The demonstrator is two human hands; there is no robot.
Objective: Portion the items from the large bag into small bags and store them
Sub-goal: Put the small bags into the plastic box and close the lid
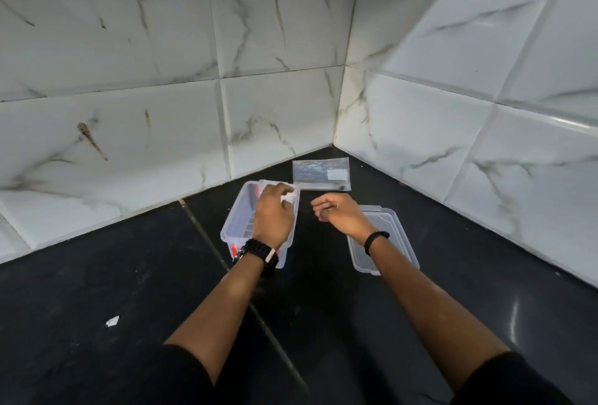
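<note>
Head view of a black polished stone worktop [97,275] set into a corner of white marble-patterned wall tiles. The left hand [273,213], wearing a black wristwatch [259,251], hovers over the far end of a clear rectangular plastic storage box [231,226] and its fingers are pinched on a small, pale, translucent bag [289,199] held at the box's far right rim. The right hand [339,213], with a thin black wristband [375,239], is loosely curled with fingers drawn together on nothing visible, just right of the left hand and apart from it. The large flat grey plastic bag with a white label [322,175] lies in the worktop's back corner, its long axis running left to right, directly beyond both hands and slightly nearer the right one. The box's clear lid [401,243] lies flat toward the worktop's right edge, partly under the right forearm. The box's long axis runs away from the viewer, so the small bag probably needs only to descend to be stored.
</note>
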